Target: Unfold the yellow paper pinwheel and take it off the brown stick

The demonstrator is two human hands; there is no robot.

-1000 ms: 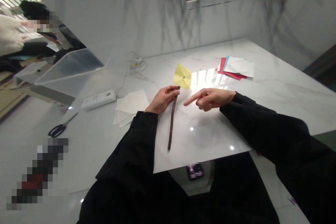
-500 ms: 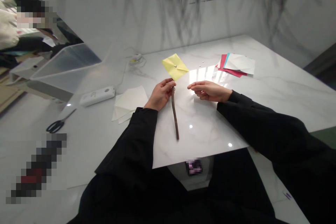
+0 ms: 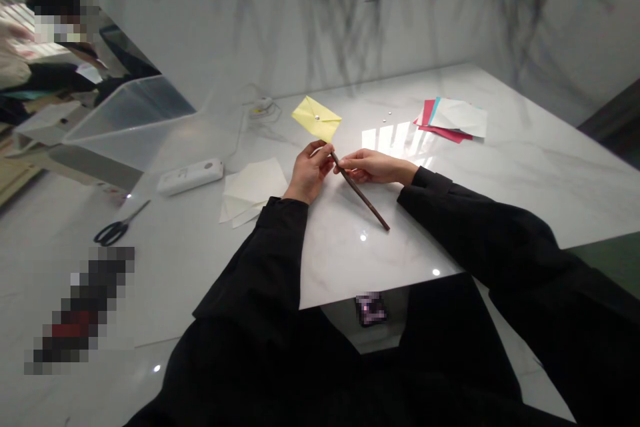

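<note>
Both hands grip the brown stick (image 3: 360, 192), left hand (image 3: 309, 172) nearest its yellow paper pinwheel (image 3: 316, 118), right hand (image 3: 373, 166) just below.

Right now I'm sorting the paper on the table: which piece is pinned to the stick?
The yellow paper, fixed by a pin to the stick that both hands hold. The white sheets and the red and white stack lie flat, untouched.

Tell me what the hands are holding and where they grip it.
Both hands, left hand and right hand, grip the brown stick near its top, just below the yellow paper.
</note>
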